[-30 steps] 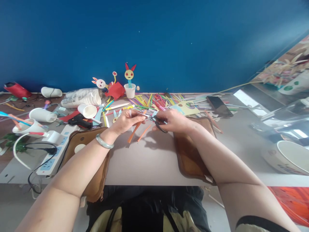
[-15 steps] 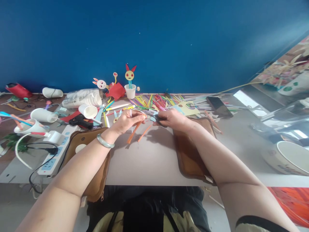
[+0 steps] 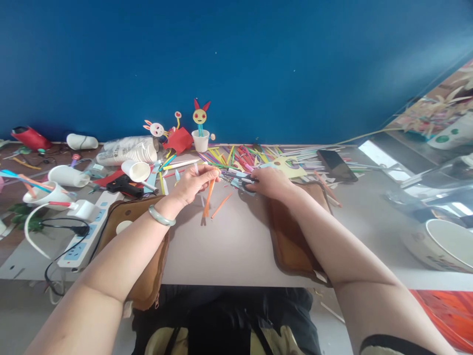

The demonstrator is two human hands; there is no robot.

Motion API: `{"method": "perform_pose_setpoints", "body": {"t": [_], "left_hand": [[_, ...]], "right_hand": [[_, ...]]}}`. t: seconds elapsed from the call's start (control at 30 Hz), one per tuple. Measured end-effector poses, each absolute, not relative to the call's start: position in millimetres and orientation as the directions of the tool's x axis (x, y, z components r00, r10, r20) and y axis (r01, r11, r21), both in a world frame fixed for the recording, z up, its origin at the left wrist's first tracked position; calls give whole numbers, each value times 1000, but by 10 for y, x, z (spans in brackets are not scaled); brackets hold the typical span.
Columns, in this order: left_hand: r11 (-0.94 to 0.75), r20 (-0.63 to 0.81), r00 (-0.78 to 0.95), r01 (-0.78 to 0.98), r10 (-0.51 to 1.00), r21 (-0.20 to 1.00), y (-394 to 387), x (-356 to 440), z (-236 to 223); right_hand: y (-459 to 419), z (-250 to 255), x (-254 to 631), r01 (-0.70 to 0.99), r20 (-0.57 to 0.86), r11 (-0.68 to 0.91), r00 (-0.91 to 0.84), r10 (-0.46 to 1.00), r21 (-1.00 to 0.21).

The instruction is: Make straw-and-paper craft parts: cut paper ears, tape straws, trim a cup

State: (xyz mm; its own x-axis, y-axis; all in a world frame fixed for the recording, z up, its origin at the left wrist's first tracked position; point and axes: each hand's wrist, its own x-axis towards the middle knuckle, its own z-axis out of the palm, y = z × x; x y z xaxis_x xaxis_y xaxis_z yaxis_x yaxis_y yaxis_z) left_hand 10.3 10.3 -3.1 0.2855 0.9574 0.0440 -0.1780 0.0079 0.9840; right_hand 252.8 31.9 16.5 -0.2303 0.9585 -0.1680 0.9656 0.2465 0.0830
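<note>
Strips of orange (image 3: 209, 198) hang pinched beneath the left hand (image 3: 195, 181), the right hand (image 3: 271, 181) at scissors (image 3: 244, 181), its grip unclear.

On the grey bench (image 3: 221, 251) lie 1 loose orange strip (image 3: 221, 205) just nearer than the left fingers (image 3: 207, 174), coloured sticks (image 3: 246, 157) beyond them and 1 power strip (image 3: 78, 242) well left.

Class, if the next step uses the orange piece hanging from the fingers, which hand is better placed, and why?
Probably the left: the left hand pinches the orange piece. The right hand is apart from it, by the scattered craft pieces; whether it grips anything is unclear.
</note>
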Motion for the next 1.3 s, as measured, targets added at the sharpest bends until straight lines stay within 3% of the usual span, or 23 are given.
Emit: {"method": "perform_pose_setpoints", "body": {"t": [0.33,0.47,0.63,0.7,0.77,0.83,0.9,0.97,1.07,1.3], "left_hand": [[127,-62,208,-317,976,940,76,144,54],[161,-99,193,-343,976,925,63,157,99],[178,-97,226,-375,969,910,70,155,86],[174,-85,237,-383,968,907,76,150,70],[172,-84,236,-383,968,908,80,149,53],[173,-83,240,-387,967,906,79,159,35],[175,-72,263,-393,962,903,70,179,10],[168,-46,300,-395,953,903,58,206,-25],[153,-8,354,-383,935,911,40,242,-84],[185,-42,340,-401,939,897,27,265,-105]], "right_hand": [[319,186,2550,949,-211,306,-316,925,-79],[351,140,2526,973,-84,231,-228,970,25],[336,81,2469,948,-94,263,-250,964,180],[300,81,2444,949,-59,272,-265,962,162],[234,99,2404,958,43,287,-287,957,-5],[135,114,2334,890,134,344,-317,939,-300],[18,99,2232,710,146,384,-374,916,-590],[-95,40,2110,537,133,363,-419,898,-761],[-213,-101,1950,367,125,287,-406,905,-885],[-221,-238,1895,255,97,202,-370,924,-946]]}}
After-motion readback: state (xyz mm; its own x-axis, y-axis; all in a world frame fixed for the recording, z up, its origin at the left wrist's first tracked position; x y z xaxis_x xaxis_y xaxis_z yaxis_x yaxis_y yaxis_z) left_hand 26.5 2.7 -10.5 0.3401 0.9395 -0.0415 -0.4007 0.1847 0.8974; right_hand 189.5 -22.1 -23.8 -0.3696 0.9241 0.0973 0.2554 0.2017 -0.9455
